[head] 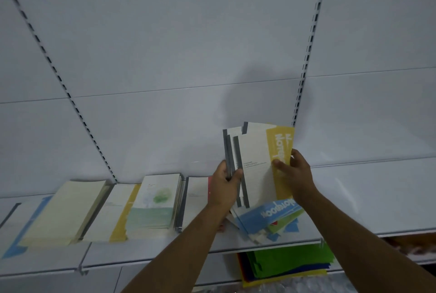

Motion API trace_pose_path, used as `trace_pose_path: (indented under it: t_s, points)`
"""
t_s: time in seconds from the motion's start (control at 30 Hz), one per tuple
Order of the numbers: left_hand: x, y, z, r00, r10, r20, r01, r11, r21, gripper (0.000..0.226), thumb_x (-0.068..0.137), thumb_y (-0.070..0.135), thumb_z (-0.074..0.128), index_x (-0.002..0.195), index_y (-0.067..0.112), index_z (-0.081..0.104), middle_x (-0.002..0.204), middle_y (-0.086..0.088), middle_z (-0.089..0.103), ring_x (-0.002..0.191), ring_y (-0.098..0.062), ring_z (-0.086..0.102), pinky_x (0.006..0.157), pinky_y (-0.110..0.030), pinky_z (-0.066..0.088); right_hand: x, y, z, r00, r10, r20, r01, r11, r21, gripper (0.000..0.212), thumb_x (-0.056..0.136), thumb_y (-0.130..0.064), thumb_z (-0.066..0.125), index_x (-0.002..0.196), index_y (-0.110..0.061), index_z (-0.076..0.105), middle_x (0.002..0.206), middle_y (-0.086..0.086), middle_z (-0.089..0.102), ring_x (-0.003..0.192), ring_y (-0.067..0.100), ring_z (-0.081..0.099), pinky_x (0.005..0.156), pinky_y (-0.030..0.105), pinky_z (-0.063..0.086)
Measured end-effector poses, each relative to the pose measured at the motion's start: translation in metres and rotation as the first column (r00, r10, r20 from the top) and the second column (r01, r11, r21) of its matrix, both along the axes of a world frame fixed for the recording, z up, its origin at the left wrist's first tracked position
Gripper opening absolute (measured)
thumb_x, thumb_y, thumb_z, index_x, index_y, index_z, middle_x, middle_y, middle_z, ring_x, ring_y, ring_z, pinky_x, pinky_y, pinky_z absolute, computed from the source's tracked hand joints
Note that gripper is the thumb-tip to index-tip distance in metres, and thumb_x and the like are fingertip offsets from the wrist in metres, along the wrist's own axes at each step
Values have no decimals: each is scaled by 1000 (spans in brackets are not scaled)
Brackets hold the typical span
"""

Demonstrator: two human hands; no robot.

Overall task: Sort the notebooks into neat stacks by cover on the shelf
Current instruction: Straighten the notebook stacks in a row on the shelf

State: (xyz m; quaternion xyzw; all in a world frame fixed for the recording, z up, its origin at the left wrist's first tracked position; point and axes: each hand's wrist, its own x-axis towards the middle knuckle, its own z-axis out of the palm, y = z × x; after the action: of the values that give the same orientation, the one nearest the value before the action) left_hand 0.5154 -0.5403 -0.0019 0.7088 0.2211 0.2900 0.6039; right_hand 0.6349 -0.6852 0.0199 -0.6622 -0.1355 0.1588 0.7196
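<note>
Both forearms reached toward one o'clock, left hand gripping gray spines, right hand pinching the yellow edge of thin, light, probably slippery fanned notebooks.

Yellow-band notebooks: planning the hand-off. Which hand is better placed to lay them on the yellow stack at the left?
Left hand: it grips the bundle's grey spines, nearest that yellow stack.

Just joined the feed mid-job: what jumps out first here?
Both hands hold up a fanned bunch of yellow-banded notebooks at centre right, left hand on the grey spines, right hand on the yellow edge. Under them lies a messy blue-cover pile; tidier stacks sit on the shelf to the left.
</note>
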Motion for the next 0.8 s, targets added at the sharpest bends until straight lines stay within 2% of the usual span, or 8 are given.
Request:
trace_pose_path:
  t_s: [0.07,0.13,0.27,0.37,0.43,0.67,0.73,0.8]
  points:
    - [3,-1,4,1000,-18,16,18,999,-39,20,95,11,56,111,23,58,100,-4,71,81,-8,66,71,-21,54,0,2,7,1000,-13,-25,14,999,39,24,84,-1,61,104,-14,63,100,9,69,88,28,64,75,41,53]
    - [6,-2,7,1000,-27,7,27,994,-102,25,96,6,52,115,23,55,105,1,69,93,-9,66,74,-19,54,1,5,11,999,-31,-37,32,999,32,26,81,3,56,100,-11,66,99,12,67,88,32,61,76,44,51]
    - [10,-5,5,999,-10,-35,1,967,-253,33,95,5,48,115,31,53,108,1,67,101,-22,64,82,-42,56,-5,11,16,998,-18,-62,20,999,28,28,77,8,49,85,-11,68,88,12,65,81,31,59,73,42,49]
    - [12,-7,-2,999,-15,-42,2,959,-284,33,94,14,55,122,31,51,111,2,67,103,-22,63,91,-49,52,-11,16,12,998,13,-57,-13,1000,9,28,78,9,47,81,-10,66,81,10,64,76,29,58,69,38,48]
    - [13,-10,-4,999,-8,-40,-4,955,-298,31,92,20,60,121,29,53,111,2,68,103,-22,64,92,-51,52,-12,19,8,997,-1,-76,1,1000,0,27,80,8,46,80,-12,65,81,9,64,76,29,58,71,40,48]
    - [16,-13,-4,998,37,-57,-50,969,-242,34,89,26,66,121,26,56,108,4,68,99,-20,65,83,-41,56,-10,20,-9,994,11,-108,-12,1000,-4,21,82,3,51,85,-14,62,86,10,64,81,32,60,75,43,49]
    - [14,-15,-5,997,17,-79,-32,982,-186,36,89,22,66,123,24,54,109,5,67,99,-15,63,79,-31,56,-12,18,-12,995,16,-101,-17,1000,-10,17,76,-5,56,87,-15,62,88,9,66,83,31,61,75,42,49]
    - [12,-18,-8,993,0,-118,-14,993,-121,36,90,20,64,123,25,52,106,8,65,94,-7,61,69,-18,50,-15,15,-15,996,27,-87,-29,999,-29,25,66,-14,56,90,-16,62,91,8,66,84,30,62,77,42,49]
